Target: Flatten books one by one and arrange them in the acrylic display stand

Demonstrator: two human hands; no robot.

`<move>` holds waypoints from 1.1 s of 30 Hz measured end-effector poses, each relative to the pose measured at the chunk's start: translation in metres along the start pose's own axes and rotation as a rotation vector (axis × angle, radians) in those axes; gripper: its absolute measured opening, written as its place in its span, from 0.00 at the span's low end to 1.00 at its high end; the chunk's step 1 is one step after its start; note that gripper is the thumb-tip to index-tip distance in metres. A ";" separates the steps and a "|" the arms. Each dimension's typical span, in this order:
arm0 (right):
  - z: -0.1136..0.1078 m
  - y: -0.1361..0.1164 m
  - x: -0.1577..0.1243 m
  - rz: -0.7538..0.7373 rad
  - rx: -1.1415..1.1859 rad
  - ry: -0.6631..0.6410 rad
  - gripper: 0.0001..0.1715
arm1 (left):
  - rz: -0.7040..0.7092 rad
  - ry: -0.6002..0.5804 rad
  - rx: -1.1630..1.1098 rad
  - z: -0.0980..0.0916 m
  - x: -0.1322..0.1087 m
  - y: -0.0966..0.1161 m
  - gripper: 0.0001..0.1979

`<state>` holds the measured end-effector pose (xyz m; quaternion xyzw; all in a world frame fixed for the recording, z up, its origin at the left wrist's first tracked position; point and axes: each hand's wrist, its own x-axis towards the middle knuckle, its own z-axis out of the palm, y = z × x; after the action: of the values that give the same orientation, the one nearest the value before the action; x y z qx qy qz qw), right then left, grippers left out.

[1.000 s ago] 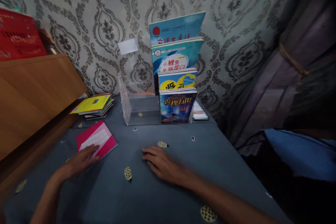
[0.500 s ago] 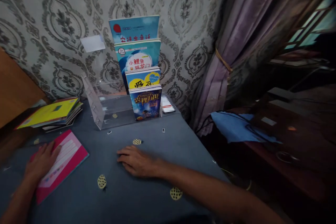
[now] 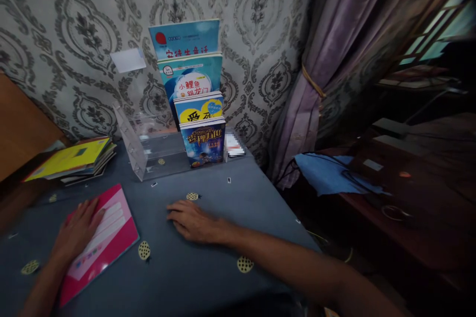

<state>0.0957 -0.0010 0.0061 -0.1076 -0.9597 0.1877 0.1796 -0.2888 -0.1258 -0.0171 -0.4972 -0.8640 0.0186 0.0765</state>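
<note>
- Clock centred on bare right hand (image 3: pixel 193 224), resting on blue-grey patterned tablecloth (image 3: pixel 186 277).
- 8 to 9 o'clock: flat rectangular pink paper book (image 3: pixel 122 235), bare left hand (image 3: pixel 77 230) on top.
- 10 o'clock: stack of thin yellow-topped paper books (image 3: pixel 74 156).
- 11 o'clock: clear plastic stepped rack (image 3: pixel 132 151).
- Rack's 3 o'clock end: dark-blue paper book (image 3: pixel 204 144) in front, taller-standing rows behind.
- 12 o'clock, behind rack: grey patterned wall (image 3: pixel 260 34).
- 1 to 2 o'clock: purple cloth curtain (image 3: pixel 297 131).

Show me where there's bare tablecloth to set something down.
Bare tablecloth lies between the pink book and the right hand, and between the right forearm and the clear rack. Crowded: the far left, with the book stack, and the rack's right end, holding several books.
</note>
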 end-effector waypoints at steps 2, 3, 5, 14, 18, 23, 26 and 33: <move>0.002 0.001 0.000 0.016 0.003 0.021 0.14 | 0.002 -0.023 -0.056 -0.004 -0.007 0.014 0.35; 0.002 0.001 0.000 0.031 0.006 0.035 0.15 | 0.010 -0.022 -0.079 -0.006 -0.010 0.021 0.35; 0.004 0.002 0.000 0.070 0.019 0.063 0.16 | 0.043 -0.002 -0.103 -0.008 -0.016 0.034 0.35; 0.007 0.013 -0.007 0.225 0.088 0.157 0.25 | 0.213 0.014 -0.105 -0.020 -0.046 0.087 0.32; 0.001 0.018 -0.013 0.251 0.069 0.158 0.25 | 0.297 0.044 -0.121 -0.027 -0.060 0.117 0.31; -0.006 0.025 -0.020 0.295 0.025 0.154 0.24 | 0.330 0.013 -0.138 -0.034 -0.067 0.152 0.31; -0.009 0.030 -0.023 0.329 0.009 0.166 0.23 | 0.358 0.041 -0.150 -0.037 -0.067 0.172 0.30; -0.019 0.040 -0.031 0.398 0.001 0.190 0.25 | 0.446 0.066 -0.154 -0.042 -0.061 0.226 0.29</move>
<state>0.1363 0.0332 -0.0033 -0.3119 -0.8983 0.2089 0.2285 -0.0587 -0.0665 -0.0067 -0.6806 -0.7286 -0.0469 0.0605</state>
